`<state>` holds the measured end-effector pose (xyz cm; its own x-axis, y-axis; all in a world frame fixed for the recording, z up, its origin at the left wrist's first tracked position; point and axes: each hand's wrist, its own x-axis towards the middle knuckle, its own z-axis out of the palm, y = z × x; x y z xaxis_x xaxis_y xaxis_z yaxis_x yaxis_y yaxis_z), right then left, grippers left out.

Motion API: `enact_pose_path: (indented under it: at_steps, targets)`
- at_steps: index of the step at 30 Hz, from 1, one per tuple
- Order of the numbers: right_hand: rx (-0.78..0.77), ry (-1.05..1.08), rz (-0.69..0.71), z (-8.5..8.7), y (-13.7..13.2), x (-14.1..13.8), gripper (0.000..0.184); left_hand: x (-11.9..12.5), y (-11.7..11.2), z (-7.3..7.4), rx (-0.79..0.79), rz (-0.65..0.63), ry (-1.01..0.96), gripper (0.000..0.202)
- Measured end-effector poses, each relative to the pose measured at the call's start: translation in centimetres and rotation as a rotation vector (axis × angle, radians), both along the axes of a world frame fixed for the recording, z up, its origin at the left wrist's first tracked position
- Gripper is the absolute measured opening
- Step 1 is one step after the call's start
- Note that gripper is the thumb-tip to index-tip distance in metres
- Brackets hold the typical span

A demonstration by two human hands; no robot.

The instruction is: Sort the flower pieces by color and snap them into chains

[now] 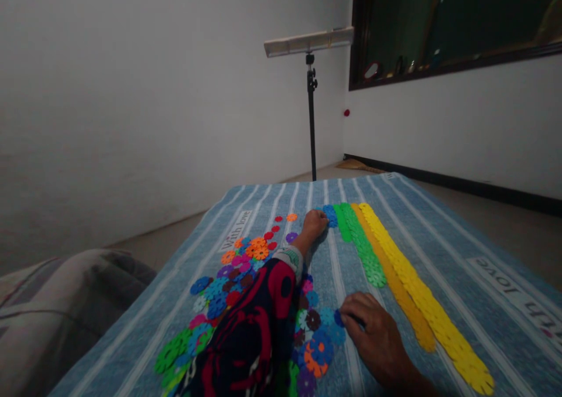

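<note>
My left hand (313,225) reaches to the far part of the cloth. Its fingers are closed at the near-left edge of a short row of blue notched plastic discs (331,216), and the fingertips seem to pinch a blue disc that is mostly hidden. Closer to me, my right hand (373,329) is closed, with a dark blue notched disc (338,318) between thumb and fingers. Loose mixed-colour discs (319,350) lie just left of it. Overlapping discs form a green row (364,250), an orange-yellow row (401,303) and a long yellow row (421,291).
A blue striped cloth (456,280) covers the table. My left sleeve crosses a pile of mixed discs (217,288). Small red discs (276,229) lie beyond it. Behind the table stands a black pole (311,122) with a flat panel. Grey fabric (79,303) bulges at the left.
</note>
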<state>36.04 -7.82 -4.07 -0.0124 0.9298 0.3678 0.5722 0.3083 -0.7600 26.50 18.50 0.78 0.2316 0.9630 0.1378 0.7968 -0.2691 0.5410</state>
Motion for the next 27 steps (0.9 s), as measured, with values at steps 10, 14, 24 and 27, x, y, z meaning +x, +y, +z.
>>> enact_pose_path:
  at_steps: [10,14,24,27]
  targets:
    - [-0.012,-0.008,0.004,0.0,0.0,0.0,0.02,0.3,-0.6,0.0,-0.074,0.08,0.11,0.026]
    - [-0.026,-0.016,0.01,-0.1,0.0,0.1,0.02,0.8,-0.9,0.0,-0.086,0.104,0.148,0.027]
    - [-0.041,-0.014,0.011,0.0,0.0,0.3,0.02,-0.6,-1.4,0.4,-0.038,0.073,0.118,0.027]
    - [-0.035,-0.012,0.017,0.0,-0.2,0.5,0.021,-3.4,-2.0,1.3,-0.025,0.039,0.112,0.024]
